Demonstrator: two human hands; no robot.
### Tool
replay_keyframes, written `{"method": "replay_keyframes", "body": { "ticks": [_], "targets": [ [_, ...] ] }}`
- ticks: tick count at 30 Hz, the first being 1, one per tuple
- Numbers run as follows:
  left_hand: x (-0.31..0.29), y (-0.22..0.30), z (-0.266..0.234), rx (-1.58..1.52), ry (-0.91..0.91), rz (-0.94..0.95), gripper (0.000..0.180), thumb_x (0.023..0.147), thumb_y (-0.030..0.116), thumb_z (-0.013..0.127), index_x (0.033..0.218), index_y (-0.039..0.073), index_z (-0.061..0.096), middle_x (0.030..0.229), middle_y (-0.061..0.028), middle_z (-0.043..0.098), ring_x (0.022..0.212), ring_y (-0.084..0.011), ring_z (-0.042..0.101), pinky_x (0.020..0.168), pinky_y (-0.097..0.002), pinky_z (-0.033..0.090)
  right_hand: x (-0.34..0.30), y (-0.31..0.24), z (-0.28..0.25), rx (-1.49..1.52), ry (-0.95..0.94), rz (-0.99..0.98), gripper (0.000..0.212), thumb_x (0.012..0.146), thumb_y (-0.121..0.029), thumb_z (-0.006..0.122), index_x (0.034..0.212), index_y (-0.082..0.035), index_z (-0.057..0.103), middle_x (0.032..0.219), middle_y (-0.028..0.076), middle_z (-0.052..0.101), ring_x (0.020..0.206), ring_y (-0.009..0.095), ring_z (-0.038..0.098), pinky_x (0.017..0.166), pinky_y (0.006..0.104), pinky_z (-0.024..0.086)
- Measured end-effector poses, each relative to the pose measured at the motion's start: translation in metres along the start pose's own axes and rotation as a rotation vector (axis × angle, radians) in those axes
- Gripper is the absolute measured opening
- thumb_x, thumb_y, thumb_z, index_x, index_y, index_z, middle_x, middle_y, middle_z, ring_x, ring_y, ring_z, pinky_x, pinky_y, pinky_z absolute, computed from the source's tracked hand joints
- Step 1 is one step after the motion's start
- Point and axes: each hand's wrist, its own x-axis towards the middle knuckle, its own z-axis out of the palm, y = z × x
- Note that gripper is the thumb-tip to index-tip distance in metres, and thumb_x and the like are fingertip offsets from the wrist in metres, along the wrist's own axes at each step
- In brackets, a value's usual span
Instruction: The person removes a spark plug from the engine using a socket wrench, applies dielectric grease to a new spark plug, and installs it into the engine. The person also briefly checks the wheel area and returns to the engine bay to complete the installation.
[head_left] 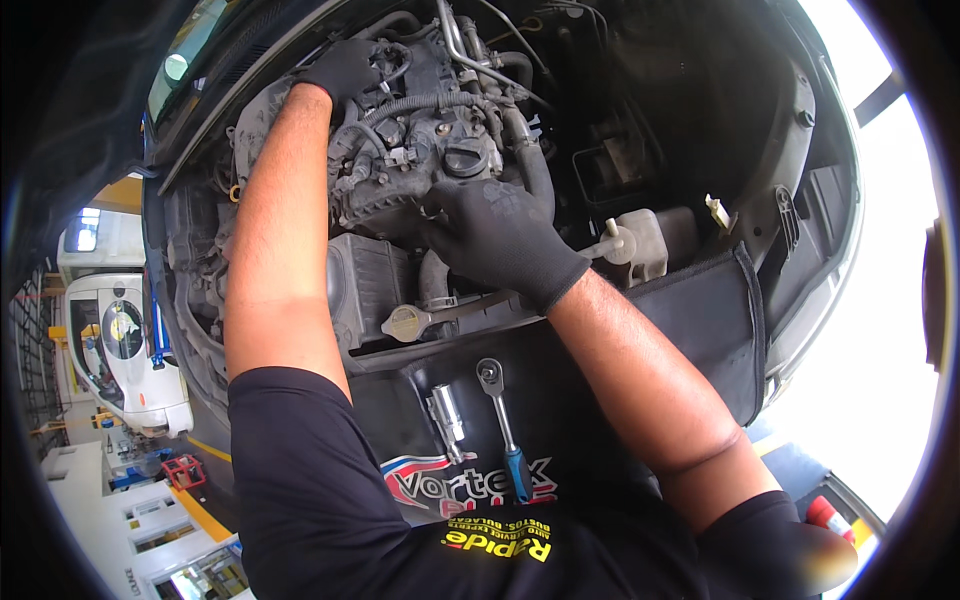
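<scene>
My left hand [345, 72], in a black glove, reaches to the far left part of the engine [400, 130]. Its fingers curl in among the hoses and wiring there; whatever they hold is hidden. Closer to me, my right hand [495, 232], gloved too, is closed at the engine's front edge, just below the black oil filler cap [466, 157]. Its fingertips pinch together, and I cannot make out what is between them. A corrugated hose [425, 102] runs across the engine between both hands.
On the black fender cover [590, 400] lie a ratchet [505, 420] with a blue handle and a chrome socket [446, 412] with an extension. The radiator cap [405, 323] and a whitish reservoir [640, 245] sit at the bay's front. A white vehicle [125, 350] stands at left.
</scene>
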Motion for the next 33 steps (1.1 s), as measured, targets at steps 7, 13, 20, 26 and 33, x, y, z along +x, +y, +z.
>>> {"method": "replay_keyframes", "body": {
  "ticks": [7,13,20,26,33],
  "targets": [
    [0.008,-0.016,0.008,0.112,0.121,0.044,0.062,0.089,0.054,0.073,0.113,-0.003,0.073,0.11,-0.0298,0.073,0.107,-0.045,0.07,0.096,-0.0505,0.055,-0.003,-0.004,-0.006,-0.015,-0.018,0.031,0.033,0.094,-0.034,0.07,0.114,-0.008,0.073,0.089,0.013,0.078,0.094,0.031,0.076,0.09,0.0437,0.056],
    [0.012,-0.014,0.011,0.145,0.117,-0.183,0.053,0.091,0.043,0.072,0.127,0.003,0.07,0.123,-0.0267,0.071,0.114,-0.0397,0.07,0.099,-0.0478,0.055,0.005,0.001,-0.006,0.03,-0.079,0.065,0.036,0.094,-0.036,0.071,0.116,-0.008,0.073,0.094,0.013,0.078,0.097,0.032,0.075,0.092,0.0442,0.056],
    [0.014,-0.011,0.011,0.166,0.103,-0.12,0.058,0.092,0.045,0.07,0.132,0.003,0.067,0.128,-0.0273,0.069,0.121,-0.0398,0.067,0.103,-0.0484,0.053,0.004,0.002,-0.006,0.014,-0.094,0.076,0.037,0.094,-0.036,0.07,0.117,-0.008,0.073,0.098,0.012,0.079,0.101,0.03,0.075,0.094,0.0438,0.056],
    [0.016,-0.019,0.025,0.011,0.286,0.049,0.051,0.093,0.045,0.07,0.116,0.0,0.073,0.119,-0.0278,0.072,0.117,-0.0442,0.067,0.103,-0.0508,0.052,0.005,0.001,-0.007,0.024,-0.1,0.065,0.036,0.093,-0.034,0.07,0.117,-0.008,0.073,0.098,0.013,0.078,0.1,0.031,0.075,0.093,0.0441,0.057],
    [0.024,-0.028,0.02,0.141,0.28,-0.104,0.048,0.09,0.045,0.073,0.109,0.001,0.074,0.099,-0.0261,0.074,0.097,-0.0428,0.072,0.09,-0.0498,0.056,0.006,0.0,-0.009,-0.038,-0.214,0.121,0.031,0.094,-0.031,0.067,0.114,-0.008,0.073,0.096,0.015,0.077,0.098,0.032,0.075,0.09,0.0462,0.057]
  ]
}}
